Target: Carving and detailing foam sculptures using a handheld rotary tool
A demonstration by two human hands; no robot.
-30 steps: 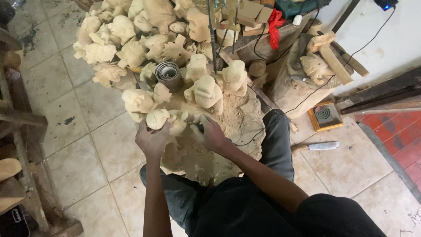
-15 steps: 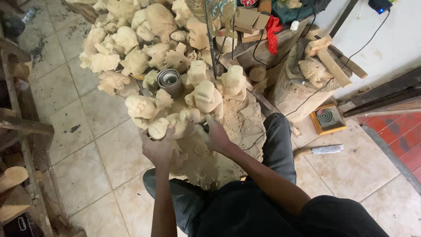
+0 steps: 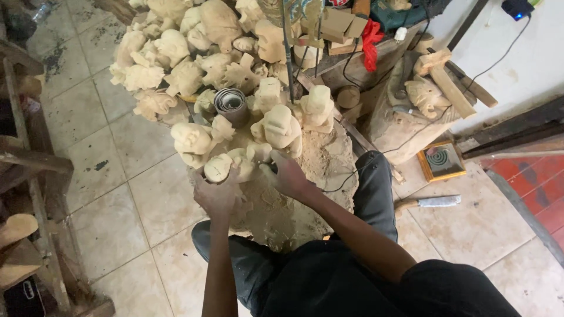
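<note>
Small pale wooden carving [image 3: 226, 166] sitting at the near edge of a dusty wood stump [image 3: 305, 194], right in front of the seated person's knees. Left hand [image 3: 216, 194] cupping it from below, fingers [image 3: 232, 176] curled up around its lower side, so gripping it. Right hand [image 3: 288, 176] pressing in just beside it from the right, fingers bent and closed down toward the carving; honestly can't tell whether anything is pinched in there, too hidden by the hand itself.

Moving outward: more unfinished carved heads crowding the stump top, a bigger one [image 3: 279, 126] right above the right hand and another rounded one [image 3: 191, 138] above the left. Metal can [image 3: 230, 104] standing upright among them, just behind. Huge heap of the same pale carvings [image 3: 176, 53] piling up further back, spilling toward the tiled floor [image 3: 111, 170].

Off to the right: big carved block [image 3: 411, 111] resting against the wall, wooden mallet [image 3: 446, 79] lying on top of it. Small square yellow-framed thing [image 3: 440, 159] sitting on the floor beside it, and a chopping knife [image 3: 429, 202] lying flat on the tiles, well apart from the hands. Red cloth [image 3: 371, 41] hanging further back. Thin dark cable [image 3: 352, 182] trailing across the stump toward the person's leg.
</note>
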